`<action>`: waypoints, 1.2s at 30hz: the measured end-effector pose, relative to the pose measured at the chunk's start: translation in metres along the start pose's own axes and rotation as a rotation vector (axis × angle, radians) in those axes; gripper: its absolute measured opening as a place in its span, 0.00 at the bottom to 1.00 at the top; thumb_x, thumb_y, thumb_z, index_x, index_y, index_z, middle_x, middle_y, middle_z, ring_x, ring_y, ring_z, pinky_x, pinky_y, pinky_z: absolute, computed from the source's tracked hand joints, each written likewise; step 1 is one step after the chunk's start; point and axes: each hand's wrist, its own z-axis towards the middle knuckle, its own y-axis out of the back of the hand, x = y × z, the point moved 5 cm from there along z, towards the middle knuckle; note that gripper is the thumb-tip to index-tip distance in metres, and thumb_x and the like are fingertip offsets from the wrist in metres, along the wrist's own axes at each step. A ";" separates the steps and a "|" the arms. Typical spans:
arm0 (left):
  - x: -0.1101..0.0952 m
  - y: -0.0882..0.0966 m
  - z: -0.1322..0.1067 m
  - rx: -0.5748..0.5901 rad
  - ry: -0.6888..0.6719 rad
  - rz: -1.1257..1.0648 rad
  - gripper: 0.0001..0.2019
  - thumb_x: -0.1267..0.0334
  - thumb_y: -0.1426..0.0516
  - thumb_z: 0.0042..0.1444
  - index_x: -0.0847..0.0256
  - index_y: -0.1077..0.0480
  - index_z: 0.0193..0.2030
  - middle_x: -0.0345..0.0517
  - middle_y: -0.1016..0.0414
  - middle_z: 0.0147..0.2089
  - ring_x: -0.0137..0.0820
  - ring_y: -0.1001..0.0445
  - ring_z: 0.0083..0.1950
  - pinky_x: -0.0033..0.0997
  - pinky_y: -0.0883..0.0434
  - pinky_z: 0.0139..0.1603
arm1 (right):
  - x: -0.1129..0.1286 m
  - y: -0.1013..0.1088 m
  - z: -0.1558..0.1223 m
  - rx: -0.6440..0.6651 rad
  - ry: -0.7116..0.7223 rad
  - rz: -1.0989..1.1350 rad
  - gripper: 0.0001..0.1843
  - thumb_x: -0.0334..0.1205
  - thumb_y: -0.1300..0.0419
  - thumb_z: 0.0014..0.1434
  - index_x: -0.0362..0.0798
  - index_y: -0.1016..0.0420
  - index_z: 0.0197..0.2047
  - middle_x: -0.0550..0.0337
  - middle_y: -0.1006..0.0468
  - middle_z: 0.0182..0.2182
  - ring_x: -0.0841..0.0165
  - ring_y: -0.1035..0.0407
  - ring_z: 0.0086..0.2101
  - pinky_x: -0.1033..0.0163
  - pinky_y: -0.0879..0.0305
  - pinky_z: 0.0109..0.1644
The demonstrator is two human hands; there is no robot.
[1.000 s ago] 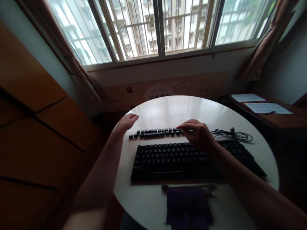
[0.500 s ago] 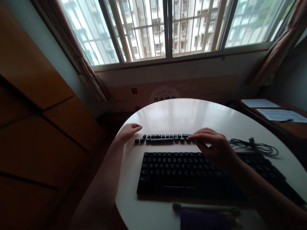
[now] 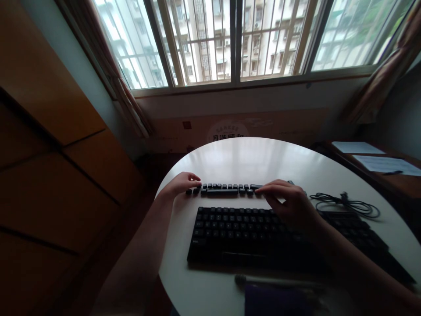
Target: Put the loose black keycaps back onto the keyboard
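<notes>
Our left hand (image 3: 182, 182) is at the 9 o'clock end of the loose keycaps (image 3: 222, 192), grip nearly pinched; we can't tell if it's got one. Keyboard's (image 3: 237, 226) toward their 5 o'clock on our table (image 3: 250, 162). Right hand (image 3: 289, 199) at 3 o'clock, fingertips close, hold unclear, cable (image 3: 344, 199) beyond.

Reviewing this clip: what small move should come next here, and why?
Probably the right hand should pinch a loose keycap beside its fingertips and lift it: the hand is right at that row, and along the near edge of the keyboard I can make out no keycaps.
</notes>
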 end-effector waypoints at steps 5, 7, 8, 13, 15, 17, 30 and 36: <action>-0.005 -0.002 0.002 -0.005 -0.032 0.078 0.16 0.53 0.34 0.47 0.60 0.17 0.38 0.49 0.17 0.37 0.38 0.21 0.37 0.33 0.30 0.39 | 0.000 0.002 -0.001 0.005 -0.023 0.015 0.11 0.31 0.41 0.64 0.51 0.17 0.43 0.61 0.19 0.38 0.74 0.24 0.38 0.72 0.28 0.38; -0.005 -0.003 0.003 -0.028 -0.031 0.093 0.14 0.54 0.35 0.47 0.60 0.17 0.37 0.49 0.16 0.36 0.38 0.22 0.37 0.34 0.30 0.39 | -0.002 0.002 -0.001 0.013 -0.041 0.017 0.11 0.32 0.40 0.63 0.51 0.16 0.43 0.61 0.19 0.38 0.74 0.24 0.37 0.71 0.27 0.39; -0.004 -0.003 0.003 -0.043 -0.023 0.085 0.14 0.55 0.35 0.47 0.61 0.17 0.37 0.49 0.16 0.36 0.37 0.22 0.36 0.34 0.30 0.39 | -0.002 0.002 -0.002 0.016 -0.045 0.016 0.11 0.32 0.40 0.63 0.51 0.16 0.43 0.61 0.19 0.38 0.74 0.24 0.37 0.71 0.27 0.40; -0.006 0.002 0.004 -0.215 -0.082 -0.070 0.13 0.56 0.36 0.49 0.62 0.19 0.38 0.49 0.16 0.38 0.37 0.20 0.39 0.34 0.27 0.41 | -0.002 0.003 -0.001 0.023 -0.040 0.022 0.11 0.32 0.41 0.63 0.49 0.16 0.42 0.59 0.19 0.38 0.73 0.24 0.37 0.70 0.27 0.39; -0.017 0.005 0.000 -0.286 -0.180 -0.143 0.14 0.54 0.35 0.49 0.62 0.19 0.38 0.50 0.16 0.39 0.38 0.20 0.40 0.36 0.26 0.45 | 0.001 0.003 0.000 0.023 -0.031 0.017 0.12 0.32 0.42 0.63 0.49 0.16 0.42 0.58 0.19 0.38 0.72 0.24 0.38 0.69 0.27 0.40; -0.036 0.004 -0.011 -0.304 -0.288 -0.250 0.16 0.52 0.34 0.49 0.63 0.20 0.39 0.52 0.16 0.39 0.39 0.19 0.42 0.39 0.25 0.48 | 0.005 0.003 0.001 0.021 -0.015 0.006 0.12 0.31 0.42 0.63 0.49 0.16 0.42 0.57 0.19 0.38 0.72 0.24 0.38 0.67 0.26 0.41; -0.142 -0.065 -0.085 0.386 -0.566 -0.573 0.15 0.54 0.30 0.51 0.64 0.19 0.38 0.49 0.18 0.35 0.33 0.21 0.37 0.31 0.25 0.40 | 0.044 -0.026 0.000 -0.017 0.079 -0.098 0.07 0.37 0.37 0.65 0.48 0.22 0.46 0.56 0.20 0.44 0.67 0.25 0.44 0.62 0.27 0.47; -0.139 -0.065 -0.081 0.413 -0.556 -0.526 0.16 0.52 0.30 0.51 0.65 0.19 0.37 0.49 0.19 0.34 0.32 0.23 0.36 0.31 0.27 0.39 | 0.045 -0.029 -0.001 -0.041 0.092 -0.124 0.05 0.37 0.37 0.64 0.48 0.21 0.44 0.56 0.20 0.42 0.68 0.26 0.43 0.61 0.28 0.48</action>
